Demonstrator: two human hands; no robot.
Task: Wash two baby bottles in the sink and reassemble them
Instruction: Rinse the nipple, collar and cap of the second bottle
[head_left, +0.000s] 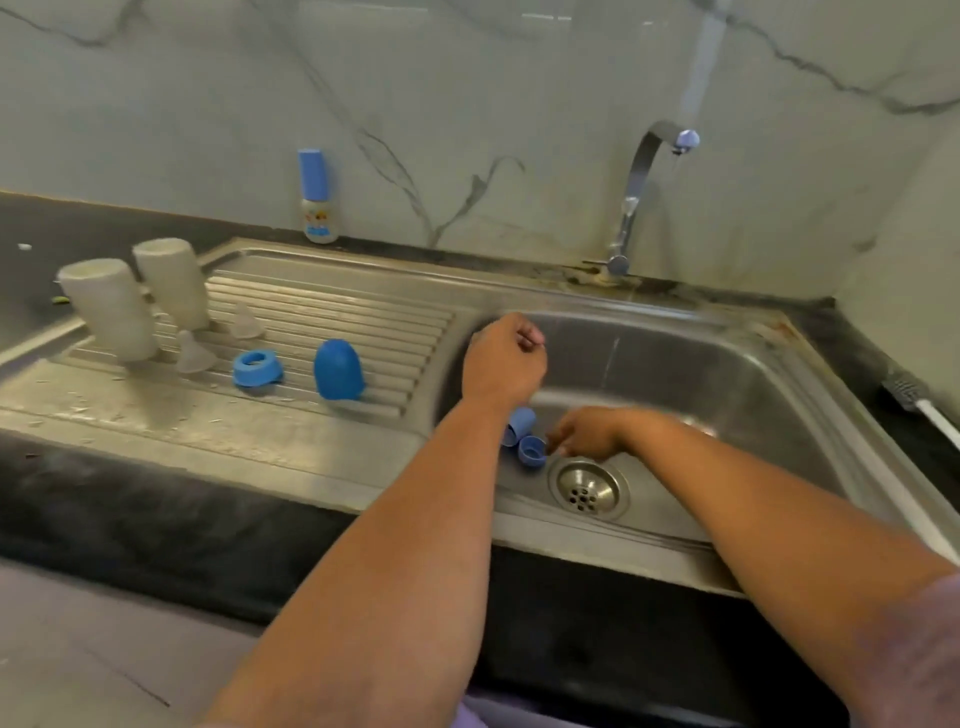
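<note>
Your right hand (587, 439) reaches low in the basin (727, 374) at frame centre, fingers touching the ring (532, 452) beside the drain (589, 488); grip unclear. Your left hand (504, 364) hangs curled, holding nothing, above the cap (519, 423).

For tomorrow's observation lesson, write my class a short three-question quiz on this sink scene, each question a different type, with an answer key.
1. True or false: the two bottle bodies stand upside down on the draining board.
2. Multiple choice: where is the right hand reaching?
A. to the tap
B. to the blue parts in the sink basin, beside the drain
C. to the brush on the counter
3. Fill in: on the draining board, a blue ring lies to the left of a blue ____.

Key: 1 true. 2 B: the blue ring and blue cap lie by the drain. 3 cap.
</note>
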